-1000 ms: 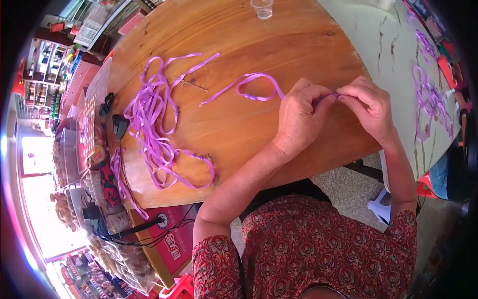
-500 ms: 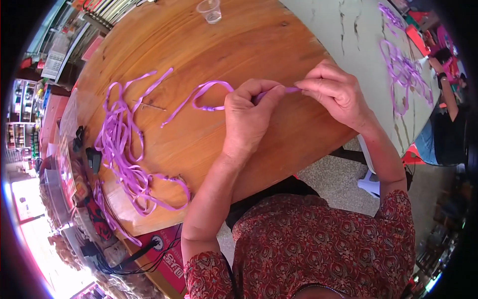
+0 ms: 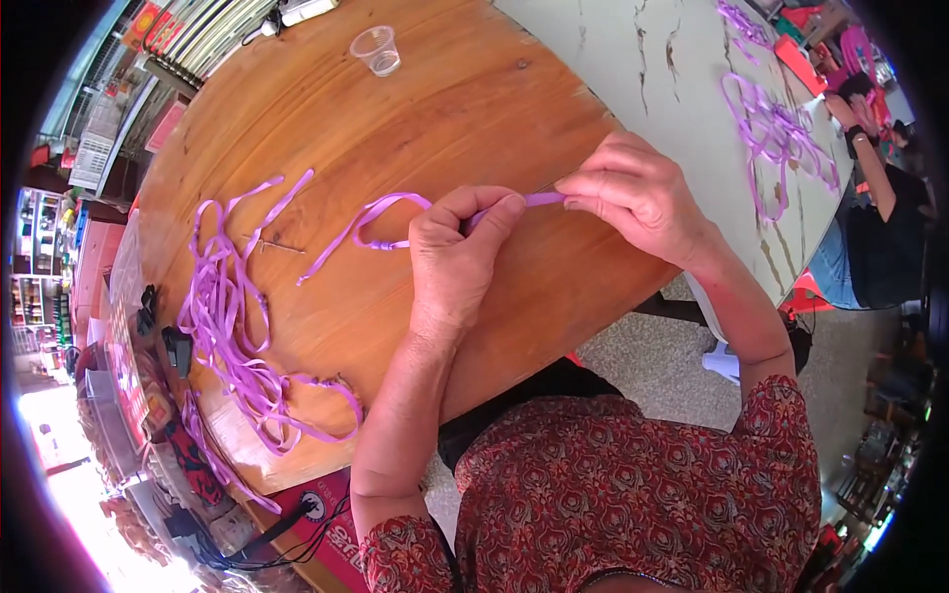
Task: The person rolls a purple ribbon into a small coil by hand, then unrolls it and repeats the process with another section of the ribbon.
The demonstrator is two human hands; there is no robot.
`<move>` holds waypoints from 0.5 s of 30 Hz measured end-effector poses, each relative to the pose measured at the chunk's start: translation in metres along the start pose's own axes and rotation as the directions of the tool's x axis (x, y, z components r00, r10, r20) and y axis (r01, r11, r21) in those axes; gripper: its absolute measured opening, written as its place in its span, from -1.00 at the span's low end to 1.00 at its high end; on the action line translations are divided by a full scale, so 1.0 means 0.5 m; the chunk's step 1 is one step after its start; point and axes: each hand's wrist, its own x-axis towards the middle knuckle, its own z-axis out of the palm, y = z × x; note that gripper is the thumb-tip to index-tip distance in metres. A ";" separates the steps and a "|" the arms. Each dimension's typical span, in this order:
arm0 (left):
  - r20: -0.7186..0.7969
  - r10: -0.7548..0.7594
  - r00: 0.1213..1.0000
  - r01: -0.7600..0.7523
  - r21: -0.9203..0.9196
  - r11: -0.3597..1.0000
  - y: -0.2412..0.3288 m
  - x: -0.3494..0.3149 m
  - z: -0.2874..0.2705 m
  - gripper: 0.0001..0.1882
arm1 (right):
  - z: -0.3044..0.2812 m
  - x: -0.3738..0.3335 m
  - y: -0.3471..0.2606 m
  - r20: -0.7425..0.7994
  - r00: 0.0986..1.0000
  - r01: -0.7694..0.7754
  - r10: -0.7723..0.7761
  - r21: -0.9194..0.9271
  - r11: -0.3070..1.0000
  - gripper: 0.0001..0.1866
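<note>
A narrow purple ribbon (image 3: 543, 199) is stretched between my two hands above the wooden table. My left hand (image 3: 450, 262) is closed, pinching the ribbon between thumb and bent index finger. The ribbon's free end loops out to the left onto the tabletop, with small dark-purple bands around it. My right hand (image 3: 638, 198) pinches the other side of the ribbon with thumb and fingertips. A thin dark line shows by those fingertips, too fine to identify. To the left lies a tangled heap of purple ribbons (image 3: 222, 311), and beside it a thin metal pin-like piece (image 3: 277, 244).
A clear plastic cup (image 3: 378, 51) stands on the far part of the wooden table (image 3: 474, 99). A white marbled table (image 3: 652, 59) adjoins at the right, bearing more purple ribbons (image 3: 776, 138); another person's arm (image 3: 875, 173) reaches there. Boxes and cables crowd the left edge.
My hands have drawn slightly apart, so a longer stretch of ribbon shows between them. The whole view has shifted a little, bringing the cup lower and further left.
</note>
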 end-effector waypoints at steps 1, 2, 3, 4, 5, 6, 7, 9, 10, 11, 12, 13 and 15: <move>-0.001 -0.001 1.000 0.001 0.000 1.000 -0.001 0.000 0.000 -0.89 | 0.000 0.000 -0.001 0.037 0.999 0.029 -0.027 -0.051 0.998 -0.76; -0.016 0.001 1.000 -0.001 0.001 1.000 -0.001 0.000 0.000 -0.89 | 0.001 0.000 -0.002 0.037 0.999 0.029 -0.027 -0.050 0.998 -0.76; -0.031 0.003 1.000 -0.002 0.002 1.000 -0.001 0.001 0.001 -0.90 | 0.000 0.000 -0.003 0.060 0.998 0.037 -0.032 -0.078 0.996 -0.76; -0.031 0.002 1.000 -0.002 0.002 1.000 -0.002 0.002 0.002 -0.90 | 0.001 -0.001 -0.004 0.082 0.996 0.046 -0.037 -0.107 0.993 -0.76; -0.041 0.035 0.999 -0.035 -0.003 0.999 -0.001 0.003 0.002 -0.90 | 0.001 -0.002 -0.003 0.083 0.996 0.045 -0.037 -0.107 0.993 -0.76; -0.052 0.067 0.996 -0.068 -0.007 0.998 -0.001 0.003 0.003 -0.90 | 0.002 -0.004 -0.001 0.085 0.996 0.029 -0.021 -0.094 0.995 -0.77; -0.052 0.067 0.996 -0.067 -0.008 0.998 0.001 0.004 0.003 -0.90 | 0.001 -0.005 0.000 0.087 0.996 0.012 -0.005 -0.082 0.997 -0.78; -0.056 0.081 0.995 -0.085 -0.067 0.994 0.005 0.005 0.003 -0.90 | -0.003 -0.007 -0.001 0.074 0.996 -0.057 0.057 -0.009 0.998 -0.80; -0.055 0.081 0.995 -0.085 -0.068 0.994 0.003 0.005 0.002 -0.90 | -0.005 -0.007 -0.002 0.064 0.991 -0.125 0.120 0.065 0.990 -0.82; -0.049 0.097 0.994 -0.098 -0.026 0.995 -0.002 0.006 0.001 -0.90 | -0.007 -0.008 -0.002 0.064 0.991 -0.125 0.121 0.064 0.990 -0.82; -0.043 0.112 0.993 -0.111 0.015 0.994 -0.005 0.007 0.000 -0.90 | -0.010 -0.007 -0.002 0.080 0.986 -0.152 0.145 0.080 0.985 -0.84; -0.041 0.112 0.993 -0.112 0.015 0.994 -0.007 0.008 -0.001 -0.90 | -0.012 -0.007 -0.003 0.097 0.981 -0.179 0.169 0.095 0.979 -0.86; -0.061 0.163 0.985 -0.156 0.097 0.983 -0.010 0.010 -0.001 -0.90 | -0.015 -0.003 -0.004 0.111 0.979 -0.181 0.171 0.093 0.979 -0.86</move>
